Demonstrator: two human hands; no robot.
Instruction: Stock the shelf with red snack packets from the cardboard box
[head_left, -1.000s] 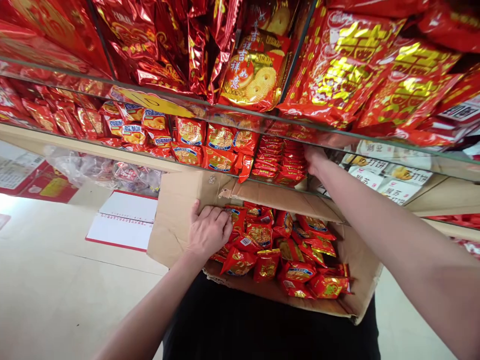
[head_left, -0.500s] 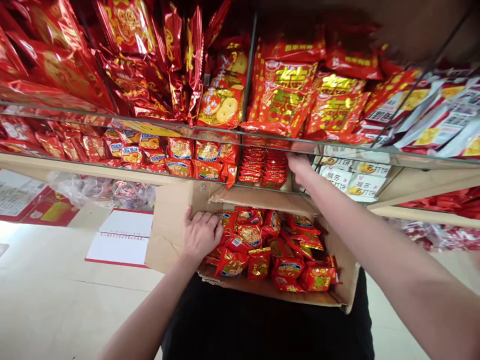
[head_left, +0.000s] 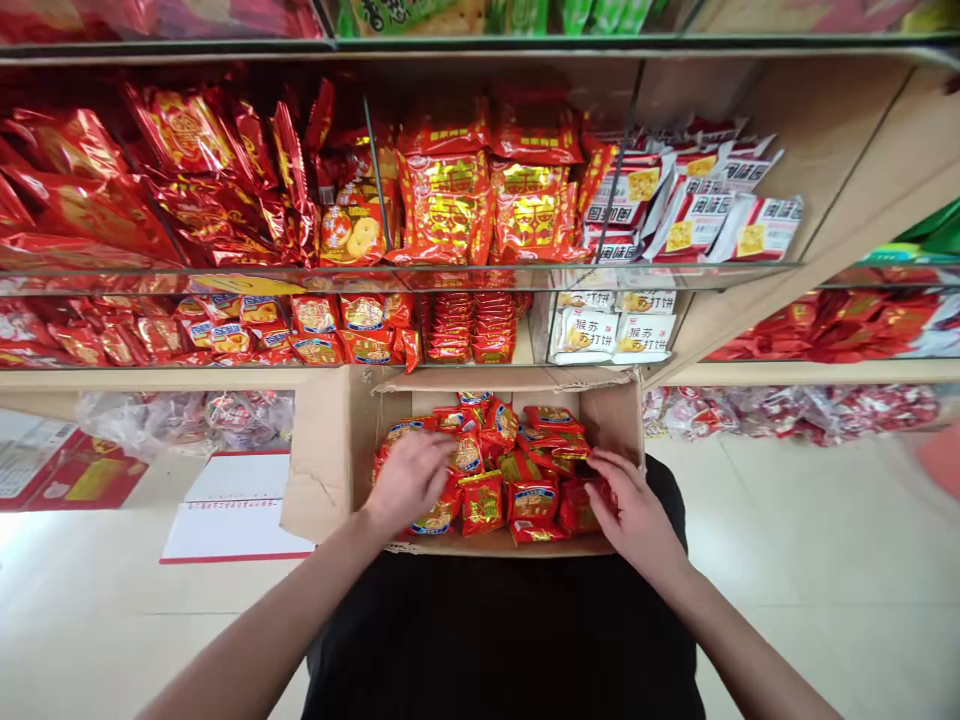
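Note:
A cardboard box [head_left: 319, 460] rests against my lap, holding many loose red-and-gold snack packets [head_left: 482, 502]. Over the packets at the left side of the box lies my left hand [head_left: 409, 480], fingers loosely bent and apart, with no packet visibly gripped. My right hand [head_left: 634, 515] reaches in from the right wall, thumb and fingers spread around a red packet [head_left: 577, 507] without closing on it. The undersides of both hands are hidden.
Just beyond the box, a low shelf holds stacked red packets [head_left: 493, 328] and white cracker packets [head_left: 585, 332]. Above, a glass-fronted shelf [head_left: 480, 280] carries larger red packs [head_left: 448, 205]. An open notebook [head_left: 232, 520] lies on the floor at left.
My right hand has come away from the low shelf and down into the box. My left hand has moved off the box's left edge onto the packets. The view has shifted too.

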